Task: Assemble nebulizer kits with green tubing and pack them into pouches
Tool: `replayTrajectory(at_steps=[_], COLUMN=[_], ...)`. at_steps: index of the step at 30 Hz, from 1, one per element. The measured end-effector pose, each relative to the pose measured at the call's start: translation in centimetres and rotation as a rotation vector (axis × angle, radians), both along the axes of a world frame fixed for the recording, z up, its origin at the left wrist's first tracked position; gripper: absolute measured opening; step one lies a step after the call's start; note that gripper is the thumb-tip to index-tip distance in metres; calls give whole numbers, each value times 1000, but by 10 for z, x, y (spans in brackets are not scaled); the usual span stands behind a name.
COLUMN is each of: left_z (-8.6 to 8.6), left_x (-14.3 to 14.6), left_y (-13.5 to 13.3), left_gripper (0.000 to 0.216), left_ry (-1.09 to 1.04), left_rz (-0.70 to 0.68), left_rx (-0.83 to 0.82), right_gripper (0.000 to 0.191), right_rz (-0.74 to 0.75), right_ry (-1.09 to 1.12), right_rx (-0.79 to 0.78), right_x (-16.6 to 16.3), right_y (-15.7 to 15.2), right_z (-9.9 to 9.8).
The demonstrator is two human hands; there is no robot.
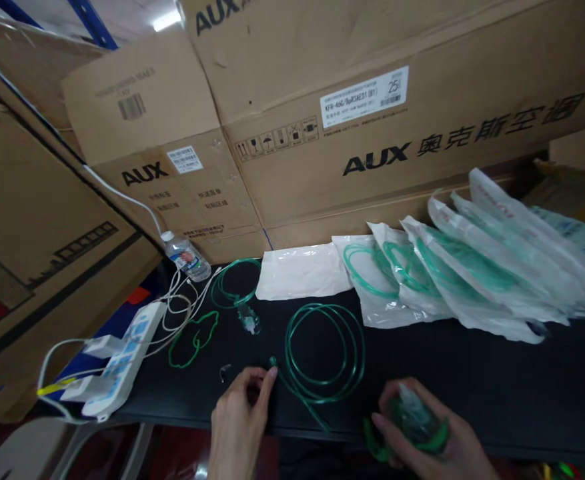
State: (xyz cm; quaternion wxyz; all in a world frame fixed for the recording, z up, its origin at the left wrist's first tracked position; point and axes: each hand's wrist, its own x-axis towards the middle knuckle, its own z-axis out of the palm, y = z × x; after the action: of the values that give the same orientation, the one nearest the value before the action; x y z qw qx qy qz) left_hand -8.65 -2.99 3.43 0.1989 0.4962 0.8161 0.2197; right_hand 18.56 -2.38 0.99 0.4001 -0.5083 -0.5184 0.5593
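Observation:
My left hand [242, 420] rests at the front edge of the black table, thumb and fingertips drawn together; whatever is between them, if anything, is hidden. Just beyond its thumb tip lies the connector end of a coiled green tube [325, 343]. A small clear hook-shaped piece [225, 372] lies to the left of that hand. My right hand [437, 433] is closed around a translucent green oxygen mask [415, 417] with a clear nozzle pointing up, held over the table edge. Behind the left hand sit a clear nebulizer cup [249, 319] and a green elastic strap [195, 343].
Several bagged tubing sets [452, 267] lean in a row at the back right, beside a flat white pouch [302, 272]. A power strip [125, 360] with white cables and a water bottle [187, 257] occupy the left. Large cardboard boxes [297, 180] wall off the back.

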Motion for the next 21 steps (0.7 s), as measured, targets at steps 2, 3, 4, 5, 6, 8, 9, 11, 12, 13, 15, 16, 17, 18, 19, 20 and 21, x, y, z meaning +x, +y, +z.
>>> replayTrajectory(at_steps=[2,3,4,5,6,8,9,11,12,13,15,16,17,18,19,20,21], left_z=[-2,-2,-1,0,1,1,0,-2,-3,-4,-6,-7,-7,-7,-7,-7,-6], left_x=[5,9,13,16,18,21,21,21,20,20,19,18,16,14,11,8,4], left_y=[2,5,8,11,14,18,19,21,21,21,21,21,21,21,21,21,20], left_gripper=[27,25,23,20,18,15,13,12,11,10,10,11,12,13,15,17,18], left_ry=[42,60,75,85,91,90,88,82,78,75,72,71,68,65,61,59,61], left_rz=[-2,-6,-9,-9,-10,-10,-13,-28,-37,-48,-75,-92,-112,-134,-155,-175,-196], left_rx=[-37,-45,-51,-54,-53,-54,-56,-56,-51,-44,-21,-8,6,20,31,46,64], right_gripper=[11,6,9,18,27,42,48,59,64,67,71,73,73,72,72,71,72], right_rz=[80,129,181,235,272,295,286,265,270,281,323,352,370,384,399,373,383], right_ry=[-168,-245,-318,-392,-470,-629,-696,-784,-804,-816,-821,-815,-804,-784,-762,-733,-701], right_rx=[210,313,407,490,565,677,711,749,768,792,839,848,849,841,820,805,781], right_x=[-19,-28,-37,-45,-52,-62,-65,-67,-67,-66,-61,-56,-50,-42,-31,-18,-4], right_y=[5,6,5,3,-1,-10,-14,-21,-22,-23,-21,-20,-18,-16,-15,-14,-13], right_z=[3,3,1,-2,-6,-17,-23,-33,-37,-40,-41,-39,-34,-29,-22,-15,-9])
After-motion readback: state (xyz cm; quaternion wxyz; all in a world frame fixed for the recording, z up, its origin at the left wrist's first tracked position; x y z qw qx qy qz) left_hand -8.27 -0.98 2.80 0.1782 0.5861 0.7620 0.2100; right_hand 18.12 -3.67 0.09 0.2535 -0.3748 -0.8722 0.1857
